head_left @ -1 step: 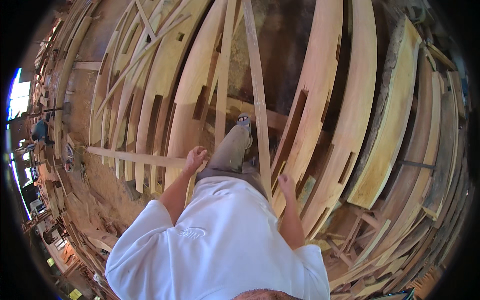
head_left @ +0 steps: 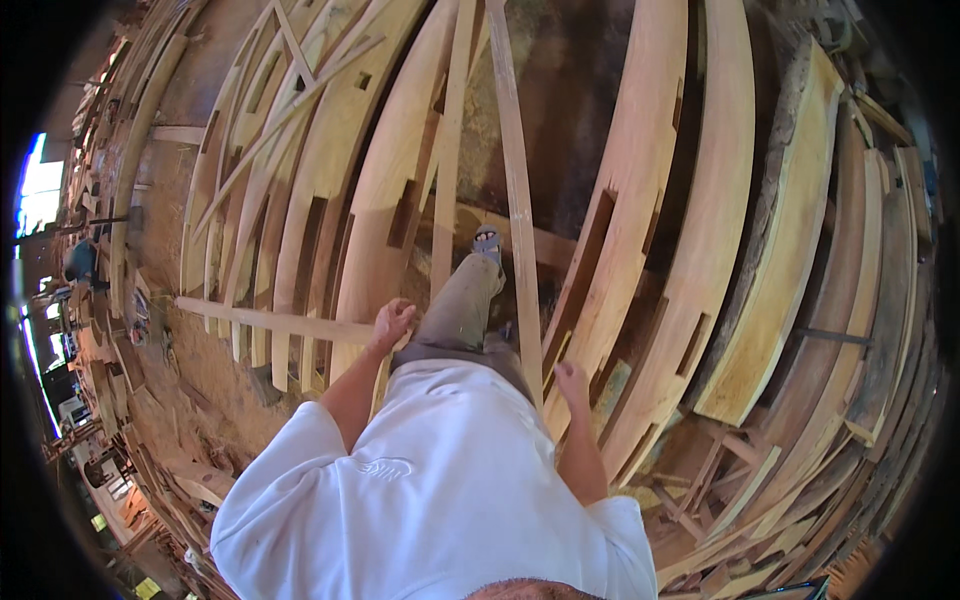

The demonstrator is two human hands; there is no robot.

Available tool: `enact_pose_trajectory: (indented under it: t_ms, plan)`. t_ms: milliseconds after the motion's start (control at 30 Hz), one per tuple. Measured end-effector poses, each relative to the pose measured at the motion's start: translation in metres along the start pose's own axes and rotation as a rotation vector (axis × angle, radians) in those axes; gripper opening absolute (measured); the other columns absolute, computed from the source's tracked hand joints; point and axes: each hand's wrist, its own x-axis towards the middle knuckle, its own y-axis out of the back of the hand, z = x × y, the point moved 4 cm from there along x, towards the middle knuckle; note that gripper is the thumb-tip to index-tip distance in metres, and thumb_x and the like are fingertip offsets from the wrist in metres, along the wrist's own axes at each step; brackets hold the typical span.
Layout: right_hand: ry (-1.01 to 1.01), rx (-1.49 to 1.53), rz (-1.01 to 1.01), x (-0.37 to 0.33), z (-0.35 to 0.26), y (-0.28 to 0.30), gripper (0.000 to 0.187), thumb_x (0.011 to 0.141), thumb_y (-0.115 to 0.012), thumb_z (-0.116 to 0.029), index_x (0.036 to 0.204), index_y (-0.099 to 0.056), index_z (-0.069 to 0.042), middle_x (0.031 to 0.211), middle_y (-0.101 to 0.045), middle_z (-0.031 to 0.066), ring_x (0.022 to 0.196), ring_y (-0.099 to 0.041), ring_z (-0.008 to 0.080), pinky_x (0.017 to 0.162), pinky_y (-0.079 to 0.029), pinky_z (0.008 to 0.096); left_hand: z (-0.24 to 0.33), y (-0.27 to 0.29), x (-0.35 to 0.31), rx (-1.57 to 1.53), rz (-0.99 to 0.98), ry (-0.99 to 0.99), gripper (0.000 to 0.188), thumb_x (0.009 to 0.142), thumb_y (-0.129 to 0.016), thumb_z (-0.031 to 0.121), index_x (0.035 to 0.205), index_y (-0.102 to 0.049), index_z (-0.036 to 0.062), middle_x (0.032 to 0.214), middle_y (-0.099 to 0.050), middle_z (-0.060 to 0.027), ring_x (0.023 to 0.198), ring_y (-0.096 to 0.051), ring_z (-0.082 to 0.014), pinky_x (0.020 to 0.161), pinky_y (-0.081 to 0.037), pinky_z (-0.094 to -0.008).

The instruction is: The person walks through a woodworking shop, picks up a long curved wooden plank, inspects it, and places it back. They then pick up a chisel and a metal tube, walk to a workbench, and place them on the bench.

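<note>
My left hand (head_left: pixel 393 322) hangs by my left thigh, its fingers loosely curled and slightly apart, with nothing seen in it. It is nearest to a broad pale plank (head_left: pixel 365 270) with a slot cut in it and to the end of a wooden crosspiece (head_left: pixel 270 315). On the other side, my right hand (head_left: pixel 573 382) is closed, and a thin yellow stick (head_left: pixel 562 346), perhaps a pencil, juts out from its fingers. Below and beside that hand lies a long curved beam (head_left: pixel 635 180) with rectangular mortises. My foot (head_left: pixel 487 240) in a sandal stands between two narrow wooden strips (head_left: pixel 517 180).
Another mortised curved beam (head_left: pixel 725 180) lies to the right, then a slab with a bark edge (head_left: pixel 785 270). Several slotted planks (head_left: pixel 320 190) rest at the left, thin strips crossing over them. Offcuts (head_left: pixel 720 480) are piled at the lower right; sawdust covers the floor (head_left: pixel 185 360).
Both hands sit slightly lower in the picture than before, the right one a little more so. The yellow stick has shifted with it. The timbers lie as they did.
</note>
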Motion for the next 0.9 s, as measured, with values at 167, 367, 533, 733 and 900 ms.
enact_pose_trajectory:
  t_ms: [167, 367, 533, 733, 900]
  plan:
    - [-0.415, 0.343, -0.047, 0.011, -0.002, 0.001, 0.031, 0.097, -0.066, -0.022, 0.113, -0.067, 0.005, 0.088, -0.069, 0.0085, 0.071, -0.066, 0.0155, 0.063, -0.054, 0.0289, 0.024, 0.004, 0.068, 0.246, 0.031, -0.146, 0.039, 0.093, -0.064, 0.035, 0.109, -0.072, -0.0006, 0.104, -0.073, -0.0217, 0.099, -0.071, -0.0365, 0.087, -0.055, -0.0426]
    - [-0.413, 0.497, 0.016, 0.079, -0.057, 0.014, 0.024, 0.098, -0.065, -0.02, 0.111, -0.065, 0.0, 0.085, -0.066, 0.0063, 0.068, -0.064, 0.0128, 0.059, -0.052, 0.0267, 0.096, 0.022, 0.138, 0.202, -0.051, 0.003, 0.038, 0.094, -0.064, 0.035, 0.108, -0.073, 0.0001, 0.105, -0.073, -0.0228, 0.103, -0.07, -0.0354, 0.089, -0.054, -0.0418]
    - [-0.295, 0.588, 0.027, 0.143, -0.143, -0.003, 0.024, 0.099, -0.064, -0.019, 0.113, -0.065, 0.0, 0.088, -0.068, 0.0068, 0.07, -0.066, 0.0122, 0.061, -0.054, 0.0254, 0.16, 0.052, 0.189, 0.125, -0.008, -0.23, 0.038, 0.094, -0.065, 0.034, 0.111, -0.071, 0.0004, 0.104, -0.072, -0.0221, 0.103, -0.07, -0.0346, 0.088, -0.054, -0.0417]
    - [-0.136, 0.475, 0.03, 0.196, -0.168, -0.018, 0.027, 0.098, -0.066, -0.02, 0.115, -0.066, 0.001, 0.089, -0.069, 0.0073, 0.07, -0.066, 0.0117, 0.062, -0.055, 0.0259, 0.248, 0.063, 0.195, 0.136, 0.047, -0.289, 0.04, 0.095, -0.062, 0.036, 0.11, -0.071, -0.0012, 0.096, -0.072, -0.0131, 0.088, -0.069, -0.0196, 0.081, -0.054, -0.0362]
    - [-0.352, 0.697, 0.103, 0.207, -0.151, -0.01, 0.029, 0.094, -0.069, -0.023, 0.111, -0.068, 0.001, 0.084, -0.07, 0.0078, 0.065, -0.067, 0.014, 0.052, -0.053, 0.0276, 0.247, 0.061, 0.243, 0.301, 0.045, -0.298, 0.046, 0.094, -0.063, 0.041, 0.111, -0.071, -0.0015, 0.106, -0.072, -0.0224, 0.103, -0.069, -0.0354, 0.091, -0.052, -0.0437]
